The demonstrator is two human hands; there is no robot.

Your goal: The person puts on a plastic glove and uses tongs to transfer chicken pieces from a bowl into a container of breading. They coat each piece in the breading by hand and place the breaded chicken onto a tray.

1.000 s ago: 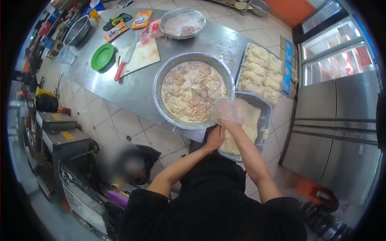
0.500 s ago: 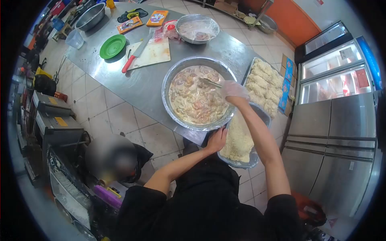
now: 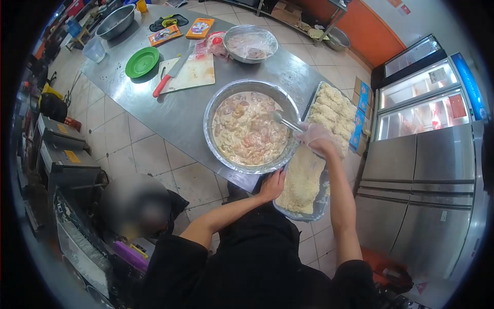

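Note:
A large metal bowl holds pieces in a creamy, wet batter. My right hand, in a clear plastic glove, is closed around metal tongs. The tongs' tips hang over the right side of the batter, and I see nothing clearly held in them. Bare, my left hand is at the left rim of a grey tub, just below the bowl, its fingers bent against that edge. Inside the tub lies a pale, crumbly coating, partly behind my right forearm.
Behind the tub, a tray of crumb-coated pieces stands at the table's right. A red-handled knife rests on a cutting board beside a green plate. A plastic-covered bowl stands farther back. Fridges line the right.
My right hand has moved slightly right and down, bringing the tongs from the middle of the batter toward the bowl's right rim. My left hand stays by the tub's edge.

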